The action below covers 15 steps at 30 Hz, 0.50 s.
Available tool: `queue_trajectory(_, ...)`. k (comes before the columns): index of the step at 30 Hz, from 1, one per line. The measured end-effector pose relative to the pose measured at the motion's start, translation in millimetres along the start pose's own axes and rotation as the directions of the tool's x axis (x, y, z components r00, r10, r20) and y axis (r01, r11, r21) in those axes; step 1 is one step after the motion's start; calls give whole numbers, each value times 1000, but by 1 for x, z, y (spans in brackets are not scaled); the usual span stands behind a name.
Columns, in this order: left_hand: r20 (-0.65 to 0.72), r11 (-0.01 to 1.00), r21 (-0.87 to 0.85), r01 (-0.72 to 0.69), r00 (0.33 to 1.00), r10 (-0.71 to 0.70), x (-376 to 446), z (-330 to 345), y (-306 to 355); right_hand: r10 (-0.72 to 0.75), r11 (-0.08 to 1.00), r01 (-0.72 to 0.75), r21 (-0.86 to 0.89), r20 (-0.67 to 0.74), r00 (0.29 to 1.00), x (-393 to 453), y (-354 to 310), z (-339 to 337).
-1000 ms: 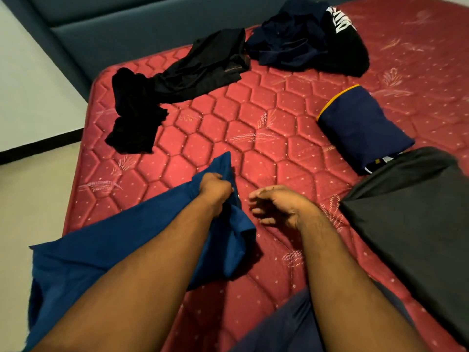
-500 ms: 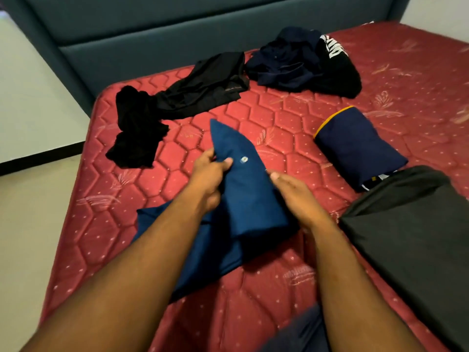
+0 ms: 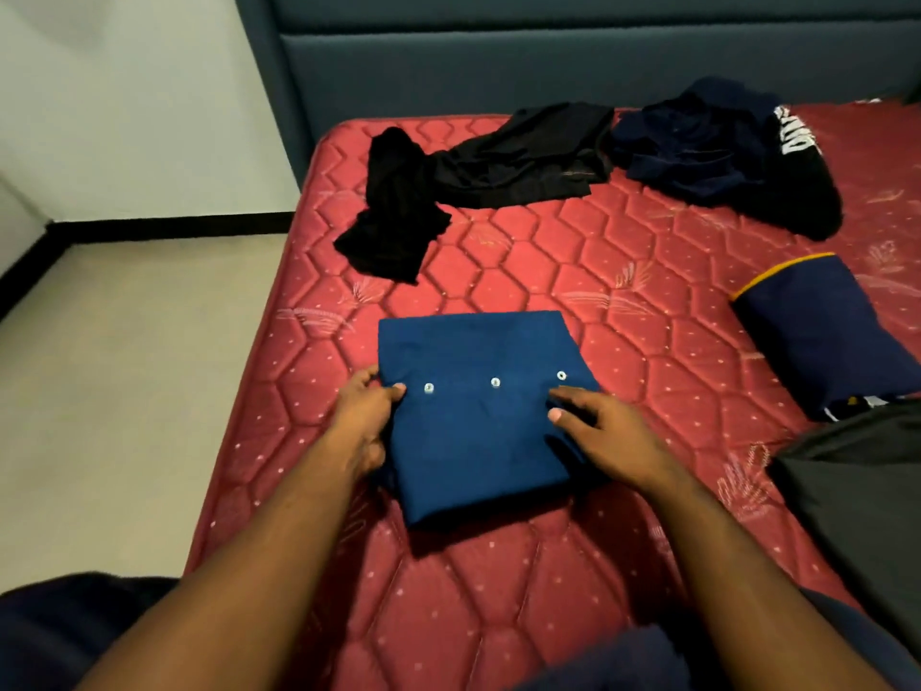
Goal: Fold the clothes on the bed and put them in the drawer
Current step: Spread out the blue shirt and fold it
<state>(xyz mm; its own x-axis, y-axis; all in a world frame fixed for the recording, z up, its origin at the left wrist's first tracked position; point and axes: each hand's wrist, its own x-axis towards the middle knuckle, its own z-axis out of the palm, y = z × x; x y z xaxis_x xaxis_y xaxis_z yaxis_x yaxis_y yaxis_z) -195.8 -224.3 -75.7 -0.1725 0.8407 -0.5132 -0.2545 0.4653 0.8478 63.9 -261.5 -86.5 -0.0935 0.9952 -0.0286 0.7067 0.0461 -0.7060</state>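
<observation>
Shirt [image 3: 478, 416], blue and folded to a near-square packet, lies flat on the red mattress [image 3: 623, 301] between both hands, with three snap buttons in a row running from 9 to 3 o'clock across its middle. The left hand [image 3: 361, 421] sits at the packet's 9 o'clock edge, thumb on top near the first button and fingers tucked at or under the side, so it seems to pinch that edge. The right hand [image 3: 605, 431] rests at the 3 o'clock side, fingers lightly bent on top of the cloth, pressing rather than gripping as far as I can tell. The packet's slightly longer side runs from 12 to 6 o'clock, towards the person, and both hands are equally near, one on each flank; the likely next move is a lift from both sides, or one more fold along the button line. At 12 o'clock, well apart, lies a crumpled black garment [image 3: 473, 177]; at 1 o'clock a dark heap [image 3: 722, 147] with white lettering on a black sleeve, too curled to read. At 3 o'clock sits a folded navy piece [image 3: 822, 336] with a yellow edge, and a grey cloth [image 3: 862, 496] at 4 o'clock. No brand or label is legible. No drawer is in view.
</observation>
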Motion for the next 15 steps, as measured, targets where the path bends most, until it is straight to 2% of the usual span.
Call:
queue_trajectory(1, 4, 999, 46, -10, 1000, 10, -4, -3, -10, -8, 1000, 8, -29, 19, 1000, -1, -1, 3)
queue_trajectory(3, 48, 985, 127, -120, 992, 115, -4, -5, -25, -4, 989, 19, -148, 95, 995, 0, -1, 12)
queue_trajectory(5, 65, 958, 173, -231, 973, 223, -8, -2, -25, 59, 956, -14, -293, 145, 988, 0, 0, 18)
queue_trajectory(8, 51, 925, 191, -328, 945, 324, -6, -9, -15, 53, 951, -13, -308, 122, 991, 1, 0, 23)
queue_trajectory(11, 10, 918, 282, -278, 958, 287, -2, -24, -17, -10, 935, 50, -350, 115, 993, 1, -10, 28)
queue_trajectory(12, -32, 888, 378, -263, 955, 297, -1, -28, -18, -28, 928, 67, -368, 112, 993, 3, -14, 29)
queue_trajectory(13, -51, 807, 519, -282, 932, 358, -1, -28, -19, -47, 925, 76, -372, 87, 995, 5, -17, 30)
queue_trajectory(15, 24, 498, 796, -343, 840, 542, -4, -14, -19, -118, 931, 100, -352, -29, 993, 15, -25, 33)
